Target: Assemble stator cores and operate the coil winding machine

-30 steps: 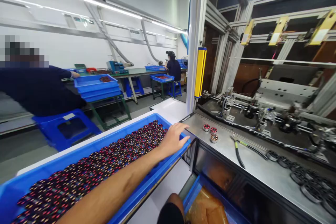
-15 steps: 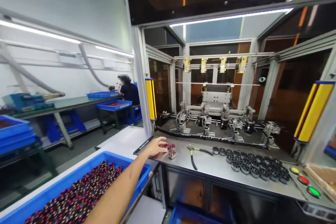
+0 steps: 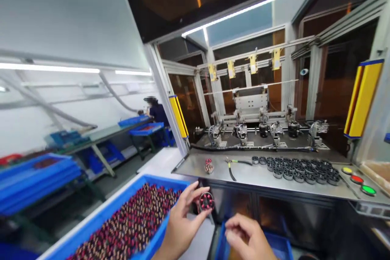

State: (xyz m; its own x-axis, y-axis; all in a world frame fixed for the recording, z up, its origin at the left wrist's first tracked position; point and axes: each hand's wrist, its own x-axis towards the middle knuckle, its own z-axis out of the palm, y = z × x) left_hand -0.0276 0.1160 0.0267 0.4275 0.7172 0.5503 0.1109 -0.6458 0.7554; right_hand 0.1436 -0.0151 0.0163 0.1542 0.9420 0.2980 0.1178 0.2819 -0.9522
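My left hand (image 3: 185, 221) holds a small ring-shaped motor stator (image 3: 206, 201) between thumb and fingers, with pink-red segments around its dark centre. It is held up in front of the bench edge, face toward me. To its right is my right hand (image 3: 248, 235), fingers curled in toward the thumb, apart from the stator; I see nothing in it. Below left stands a blue bin (image 3: 143, 178) full of similar red and copper stators (image 3: 131, 219). A few more stators (image 3: 209, 167) sit on the metal bench top (image 3: 191, 165).
Green-handled pliers (image 3: 231, 170) lie on the bench beside rows of black ring-shaped parts (image 3: 300, 170). Yellow, red and green buttons (image 3: 357, 179) are at the right. Behind is a framed machine with clamps (image 3: 242, 131). Another blue bin (image 3: 280, 245) stands below. A person (image 3: 157, 113) sits far left.
My left hand has lifted a stator off the bench and brought it nearer to me. My right hand has come into view from below. The camera view has tilted and shifted.
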